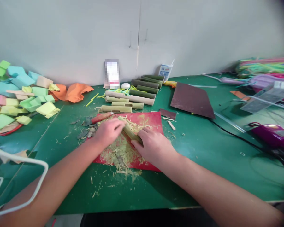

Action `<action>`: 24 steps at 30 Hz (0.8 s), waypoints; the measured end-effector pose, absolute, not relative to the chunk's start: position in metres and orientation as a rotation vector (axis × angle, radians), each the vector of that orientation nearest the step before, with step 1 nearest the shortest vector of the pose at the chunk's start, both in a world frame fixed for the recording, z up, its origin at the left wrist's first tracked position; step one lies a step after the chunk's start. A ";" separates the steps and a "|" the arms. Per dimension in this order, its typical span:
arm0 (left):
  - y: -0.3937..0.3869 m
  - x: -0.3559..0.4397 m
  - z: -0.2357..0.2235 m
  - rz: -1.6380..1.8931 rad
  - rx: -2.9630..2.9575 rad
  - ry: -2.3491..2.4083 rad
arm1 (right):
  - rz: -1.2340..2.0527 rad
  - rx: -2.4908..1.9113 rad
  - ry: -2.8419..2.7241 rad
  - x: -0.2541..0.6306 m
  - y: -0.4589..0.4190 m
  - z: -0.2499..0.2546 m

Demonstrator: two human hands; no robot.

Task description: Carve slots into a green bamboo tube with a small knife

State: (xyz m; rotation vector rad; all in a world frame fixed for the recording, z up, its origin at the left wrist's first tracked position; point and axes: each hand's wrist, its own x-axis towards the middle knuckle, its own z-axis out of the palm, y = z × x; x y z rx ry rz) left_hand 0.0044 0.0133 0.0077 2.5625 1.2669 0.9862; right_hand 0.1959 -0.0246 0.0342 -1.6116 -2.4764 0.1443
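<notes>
A pale green bamboo tube (130, 132) slants over a red sheet (153, 121) strewn with shavings (115, 151). My right hand (152, 143) is closed around its nearer end, thumb on the side facing me. At the far end, my left hand (110, 130) has its fingers curled in a pinch against the tube; the fingertips are partly hidden. Just behind the left hand lies a tool with a reddish-brown handle (101, 117), its other end near the sheet's back edge. Grey scraps (86, 130) are heaped left of that hand.
Several bamboo tubes (142, 98) lie in a row behind the sheet. A brown board (191, 100) rests right of them, and a black cable (241, 142) crosses the right side. Folded coloured papers (21, 101) fill the left. A white bent tube (44, 176) overlaps my left forearm in view.
</notes>
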 end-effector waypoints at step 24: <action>0.035 -0.013 0.000 1.085 2.578 1.422 | 0.101 -1.692 -2.489 0.194 -0.031 0.039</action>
